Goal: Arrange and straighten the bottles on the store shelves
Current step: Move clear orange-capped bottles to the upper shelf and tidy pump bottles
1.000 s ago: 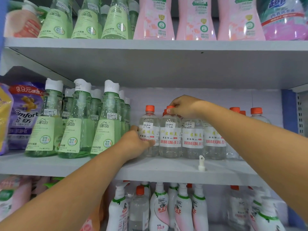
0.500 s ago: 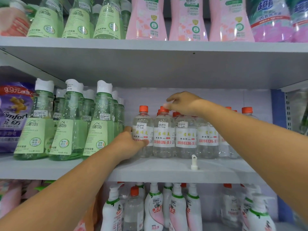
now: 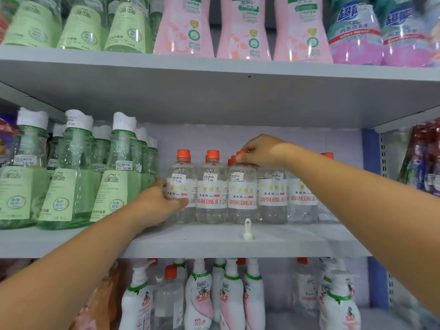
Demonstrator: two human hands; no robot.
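Both hands (image 3: 159,206) grip clear, orange-capped bottles (image 3: 212,186).

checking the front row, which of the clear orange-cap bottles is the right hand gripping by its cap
The third clear bottle from the left in the front row: the right hand curls over its orange cap. The leftmost clear bottle is held at its body by the left hand.
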